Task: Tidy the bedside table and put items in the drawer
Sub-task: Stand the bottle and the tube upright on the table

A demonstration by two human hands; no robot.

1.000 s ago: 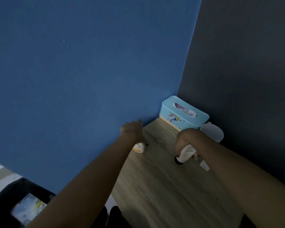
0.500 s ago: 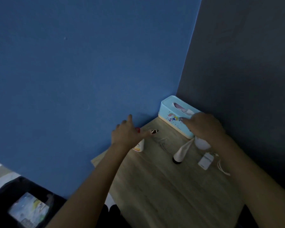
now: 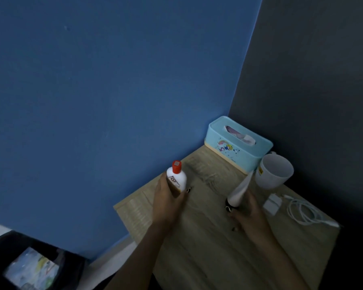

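At the bedside table [image 3: 197, 258], we hold one item in each hand. Our left hand [image 3: 168, 199] is wrapped around the lower body of a small white bottle with a red cap [image 3: 176, 178], kept upright and lifted clear of the wood, which suggests it is being carried rather than set down. Our right hand [image 3: 249, 212] closes around the dark cap end of a white tube [image 3: 239, 190], whose flat crimped end points up toward the mug; we cannot tell whether the tube's cap touches the tabletop.

A blue tissue box [image 3: 237, 143] sits pushed into the corner where the blue wall meets the dark one, likely its permanent spot. A white mug [image 3: 274, 171] stands tilted toward us just beside the box. A white charger plug [image 3: 271, 204] and its coiled white cable [image 3: 302, 210] lie near the right edge, untouched.

No drawer is visible from this angle, so we judge it sits below the tabletop. With both hands full, the bottle and tube appear to be the first things bound for it, and one hand would have to free itself to pull it open.
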